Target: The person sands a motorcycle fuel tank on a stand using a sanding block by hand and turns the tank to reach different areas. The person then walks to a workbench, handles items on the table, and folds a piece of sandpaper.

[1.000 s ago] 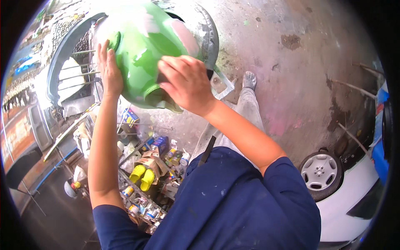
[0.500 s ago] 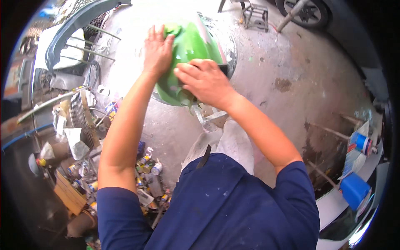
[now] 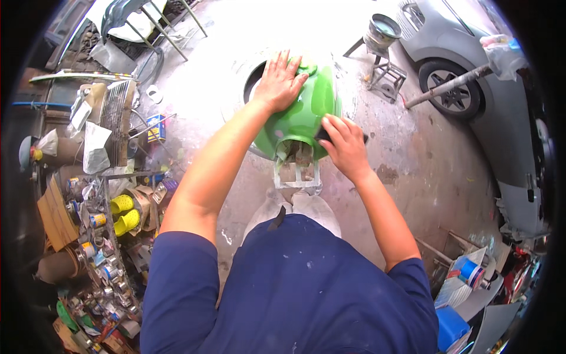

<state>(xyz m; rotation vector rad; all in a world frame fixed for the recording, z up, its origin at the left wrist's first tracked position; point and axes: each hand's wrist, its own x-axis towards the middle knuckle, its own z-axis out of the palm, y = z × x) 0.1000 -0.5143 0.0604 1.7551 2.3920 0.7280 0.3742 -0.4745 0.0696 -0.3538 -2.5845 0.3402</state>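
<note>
A glossy green curved shell, shaped like a motorcycle fuel tank (image 3: 298, 121), rests ahead of me on a round support with a dark opening at its left. Its near end is open, and a whitish metal frame (image 3: 298, 180) juts out below it towards my legs. My left hand (image 3: 279, 82) lies flat on the tank's upper left, fingers pointing away and slightly apart. On the tank's right side, my right hand (image 3: 346, 141) is closed on a dark block (image 3: 322, 134), which looks like a sanding block. The palm covers most of the block.
To the far right a pot (image 3: 383, 29) sits on a metal stand, near a grey car (image 3: 507, 106). A pole (image 3: 448, 85) slants beside its wheel. Yellow clogs (image 3: 125, 221) and several cans crowd the left. A blue container (image 3: 451, 327) stands low on the right.
My right hand has moved from the tank's near top to its right side with the dark block. My left hand stays on the upper left. The whole view has shifted.
</note>
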